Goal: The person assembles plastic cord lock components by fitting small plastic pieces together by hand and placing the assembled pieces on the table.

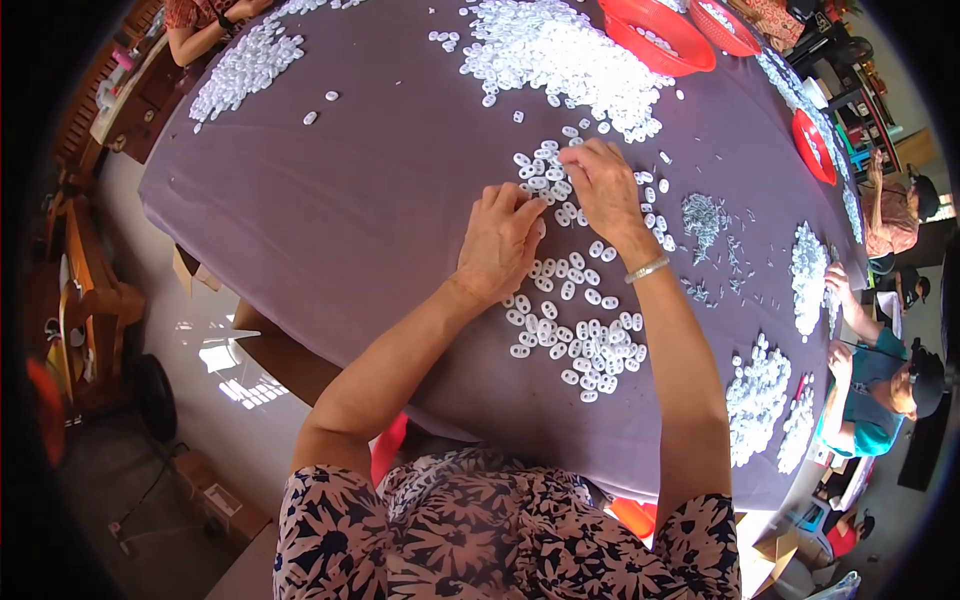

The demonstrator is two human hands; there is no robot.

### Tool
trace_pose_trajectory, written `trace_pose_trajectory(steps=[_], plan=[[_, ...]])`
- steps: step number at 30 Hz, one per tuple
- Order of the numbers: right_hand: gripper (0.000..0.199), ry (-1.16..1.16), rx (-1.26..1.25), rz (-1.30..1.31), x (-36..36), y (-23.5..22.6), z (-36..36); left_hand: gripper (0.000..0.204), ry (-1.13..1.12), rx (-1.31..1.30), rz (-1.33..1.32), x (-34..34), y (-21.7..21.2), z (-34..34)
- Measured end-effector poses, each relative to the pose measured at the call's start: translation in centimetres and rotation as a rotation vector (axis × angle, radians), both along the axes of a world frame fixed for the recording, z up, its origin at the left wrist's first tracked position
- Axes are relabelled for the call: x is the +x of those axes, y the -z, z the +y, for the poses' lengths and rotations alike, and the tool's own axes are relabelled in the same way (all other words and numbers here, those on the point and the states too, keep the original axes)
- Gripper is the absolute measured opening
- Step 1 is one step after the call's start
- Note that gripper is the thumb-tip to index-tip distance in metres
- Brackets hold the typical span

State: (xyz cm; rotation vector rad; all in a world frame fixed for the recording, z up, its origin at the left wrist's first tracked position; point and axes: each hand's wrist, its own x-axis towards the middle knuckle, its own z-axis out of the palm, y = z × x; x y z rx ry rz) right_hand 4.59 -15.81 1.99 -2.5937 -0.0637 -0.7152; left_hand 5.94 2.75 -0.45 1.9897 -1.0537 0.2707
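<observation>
Both of my hands are over a spread of small white oval plastic pieces with two holes (552,268) on a cloth-covered table. My left hand (500,243) is closed, thumb against bent fingers at the edge of the pieces; what it pinches is mostly hidden. A little farther and to the right, my right hand (606,190), with a bracelet at the wrist, has its fingertips drawn together above a cluster of pieces (540,178). Whatever lies in that pinch is too small to make out. Right of my right wrist lies a pile of small grey screws (705,220).
A large heap of white pieces (560,60) and a red basket (660,38) stand at the far side. Another heap (250,70) lies far left. At right, a person in a teal shirt (872,400) sits near more heaps (757,400). The brown tablecloth (330,210) covers the table.
</observation>
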Motion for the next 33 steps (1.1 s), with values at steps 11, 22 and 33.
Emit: trace_pose_trajectory(steps=[11,22,33], plan=[[0.004,-0.081,-0.077,0.194,-0.9,0.0,-0.2,0.027,-0.078,-0.064,0.073,0.3,0.4,0.2],[0.005,-0.035,0.395,0.277,-9.7,-0.8,-1.7,0.026,-0.111,-0.063,0.094,0.9,0.9,0.1],[0.013,-0.006,0.093,0.297,-10.3,-2.2,-1.3,0.018,-0.098,-0.142,0.119,1.0,1.1,0.0]])
